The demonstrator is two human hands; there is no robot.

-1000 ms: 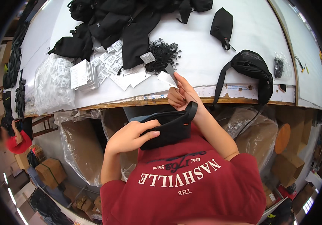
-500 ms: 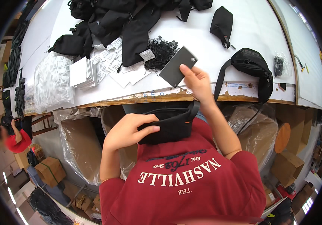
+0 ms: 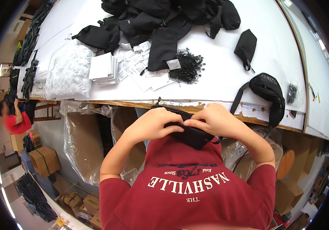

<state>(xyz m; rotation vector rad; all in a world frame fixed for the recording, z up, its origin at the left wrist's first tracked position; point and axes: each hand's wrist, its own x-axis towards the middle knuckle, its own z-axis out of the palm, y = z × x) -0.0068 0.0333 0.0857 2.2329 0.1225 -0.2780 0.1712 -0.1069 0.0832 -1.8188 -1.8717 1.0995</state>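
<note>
A small black zip pouch lies against my body, just below the table's front edge. My left hand grips its left side, with fingertips over the rim of the opening. My right hand pinches the rim from the right, its thumb close to the left fingertips. The inside of the pouch is hidden behind my hands. Beyond them on the table are a pile of black pouches, a bunch of black cords and a stack of white cards.
A clear bag of white packets sits at the left of the white table. On the right lie a black waist bag and a single pouch. Plastic-lined cartons stand under the edge. A person in red is far left.
My right hand has come down from above the table to the pouch's opening. The dark card it held is out of sight. The pouch has tilted, and the view has shifted.
</note>
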